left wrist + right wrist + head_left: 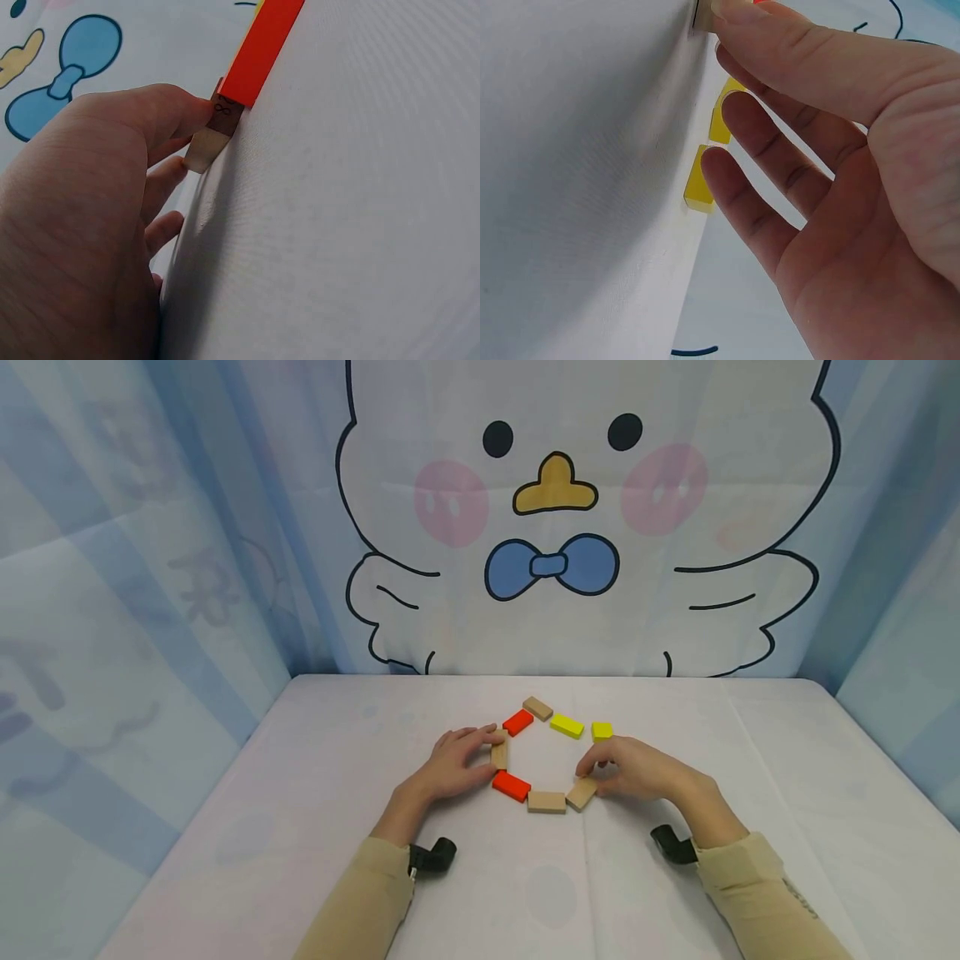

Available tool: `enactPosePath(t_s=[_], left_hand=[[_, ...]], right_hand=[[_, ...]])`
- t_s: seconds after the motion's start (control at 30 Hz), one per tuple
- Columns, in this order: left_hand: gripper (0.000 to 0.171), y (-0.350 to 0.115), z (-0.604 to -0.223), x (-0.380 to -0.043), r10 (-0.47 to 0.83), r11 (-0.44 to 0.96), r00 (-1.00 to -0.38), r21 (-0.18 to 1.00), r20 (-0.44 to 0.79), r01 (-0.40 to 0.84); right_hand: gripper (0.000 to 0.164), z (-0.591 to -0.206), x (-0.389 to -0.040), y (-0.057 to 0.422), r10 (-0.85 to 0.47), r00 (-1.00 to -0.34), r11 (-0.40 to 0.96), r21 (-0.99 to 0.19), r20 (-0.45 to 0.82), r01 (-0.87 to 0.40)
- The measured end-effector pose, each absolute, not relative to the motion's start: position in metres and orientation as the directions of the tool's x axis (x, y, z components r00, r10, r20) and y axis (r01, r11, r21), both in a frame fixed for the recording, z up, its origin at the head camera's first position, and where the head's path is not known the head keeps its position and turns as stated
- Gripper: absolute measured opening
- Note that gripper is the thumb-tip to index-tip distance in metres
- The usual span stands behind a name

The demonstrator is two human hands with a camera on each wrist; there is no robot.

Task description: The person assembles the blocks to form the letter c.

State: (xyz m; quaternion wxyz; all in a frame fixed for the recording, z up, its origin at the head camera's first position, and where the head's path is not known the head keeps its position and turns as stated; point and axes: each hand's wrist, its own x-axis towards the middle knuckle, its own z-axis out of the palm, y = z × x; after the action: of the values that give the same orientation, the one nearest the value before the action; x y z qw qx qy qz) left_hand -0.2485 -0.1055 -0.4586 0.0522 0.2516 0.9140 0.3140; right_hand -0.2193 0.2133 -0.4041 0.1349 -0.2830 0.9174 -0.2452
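Small wooden, red and yellow blocks form a ring on the table. My left hand (453,764) holds the upright-running wooden block (498,753) on the ring's left side, thumb at its near end and fingertips at its far end. Right by that thumb is a red block (512,786), also seen in the left wrist view (262,52). My right hand (641,768) pinches a slanted wooden block (582,794) at the ring's near right. This block's left end is close to another wooden block (547,802). In the right wrist view the other fingers spread in front of a yellow block (697,180).
Along the ring's far side lie a red block (518,722), a wooden block (537,708) and a yellow block (567,726). A second yellow block (602,732) sits just beyond my right hand. A white cloth covers the table (300,727); a printed curtain (555,635) hangs behind.
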Motion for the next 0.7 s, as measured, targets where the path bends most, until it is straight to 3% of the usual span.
enactPosePath(t_s=[0.7], left_hand=[[0.047, -0.106, -0.458, -0.248, 0.495, 0.671, -0.867, 0.608, 0.060, 0.425]], right_hand=[[0.028, -0.397, -0.227, 0.223, -0.512, -0.852, 0.765, -0.512, -0.114, -0.391]])
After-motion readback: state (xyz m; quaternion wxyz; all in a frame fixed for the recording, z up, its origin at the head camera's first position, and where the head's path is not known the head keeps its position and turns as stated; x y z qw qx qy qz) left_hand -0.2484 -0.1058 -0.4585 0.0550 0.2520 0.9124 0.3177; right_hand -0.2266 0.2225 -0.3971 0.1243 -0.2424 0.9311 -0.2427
